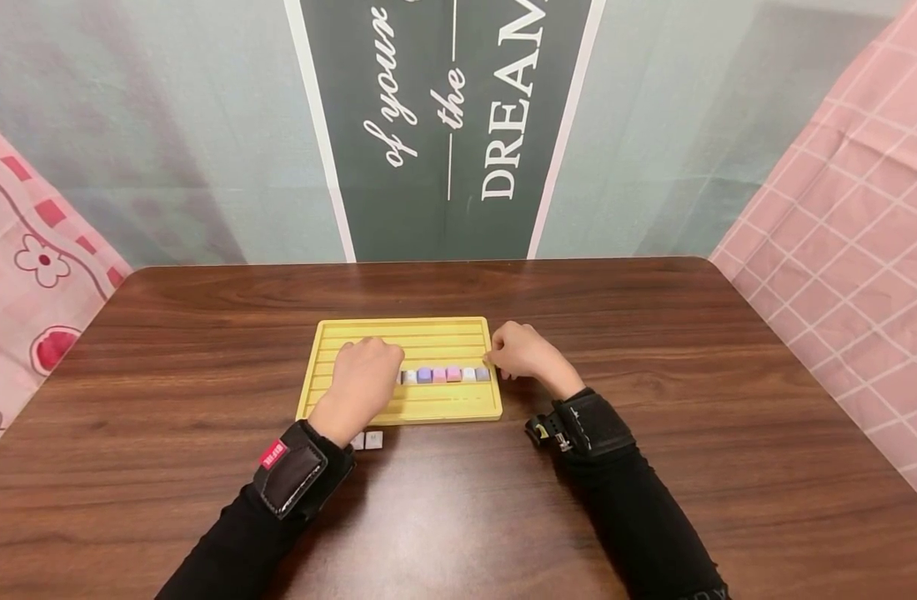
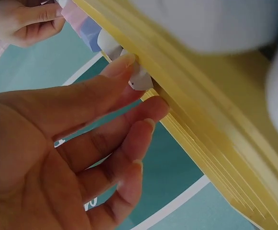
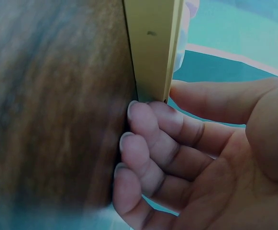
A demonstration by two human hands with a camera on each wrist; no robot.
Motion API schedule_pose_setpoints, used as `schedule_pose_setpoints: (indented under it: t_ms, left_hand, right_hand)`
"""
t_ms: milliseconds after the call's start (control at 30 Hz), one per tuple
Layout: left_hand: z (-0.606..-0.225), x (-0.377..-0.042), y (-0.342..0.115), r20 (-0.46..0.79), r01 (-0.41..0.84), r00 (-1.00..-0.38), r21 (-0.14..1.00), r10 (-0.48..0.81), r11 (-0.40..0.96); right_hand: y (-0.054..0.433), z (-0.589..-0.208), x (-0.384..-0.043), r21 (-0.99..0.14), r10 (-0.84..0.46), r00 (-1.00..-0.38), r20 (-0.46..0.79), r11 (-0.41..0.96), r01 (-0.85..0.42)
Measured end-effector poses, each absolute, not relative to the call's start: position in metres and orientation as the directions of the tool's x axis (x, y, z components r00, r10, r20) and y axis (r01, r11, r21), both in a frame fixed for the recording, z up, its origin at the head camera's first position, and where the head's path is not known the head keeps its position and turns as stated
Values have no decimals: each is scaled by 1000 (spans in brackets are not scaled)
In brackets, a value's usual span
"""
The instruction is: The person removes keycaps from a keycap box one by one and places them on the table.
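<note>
A yellow tray (image 1: 428, 410) with long parallel ridges lies on the table. Along one of its slots runs a row of keycaps in white, purple, pink and grey, among them a purple keycap (image 1: 424, 375). My left hand (image 1: 363, 379) is over the left half of the tray and covers that end of the row. In the left wrist view, its thumb and index finger pinch a white keycap (image 2: 141, 80) in line with the others. My right hand (image 1: 524, 350) grips the tray's right edge, thumb on top and curled fingers against the outer side wall (image 3: 153, 52).
Loose white keycaps (image 1: 373, 440) lie on the brown wooden table (image 1: 458, 508) before the tray, partly hidden by my left wrist. Behind the table hangs a grey-green curtain (image 1: 241, 125) with lettering. Pink cloths (image 1: 864, 192) hang at both sides.
</note>
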State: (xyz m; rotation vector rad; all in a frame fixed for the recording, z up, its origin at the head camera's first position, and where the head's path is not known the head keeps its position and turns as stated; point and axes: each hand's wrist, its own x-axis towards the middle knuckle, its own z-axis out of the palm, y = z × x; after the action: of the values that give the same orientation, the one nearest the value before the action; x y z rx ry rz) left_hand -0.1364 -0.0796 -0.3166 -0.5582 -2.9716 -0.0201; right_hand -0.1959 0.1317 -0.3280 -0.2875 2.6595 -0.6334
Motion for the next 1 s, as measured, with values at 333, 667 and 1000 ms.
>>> schedule_pose_setpoints:
  t_ms: [333, 667, 1000]
  left_hand:
    - [-315, -139, -80, 76, 343, -937, -3, 342, 939]
    - [-315, -137, -81, 59, 340, -938, -9, 340, 940]
    - [-314, -135, -83, 73, 350, -935, 13, 348, 937]
  right_hand:
    - [132, -329, -196, -470, -286, -902, -324, 876, -109]
    - [131, -328, -197, -473, -292, -899, -326, 874, -112]
    - [132, -327, -197, -469, -295, -900, -321, 875, -119]
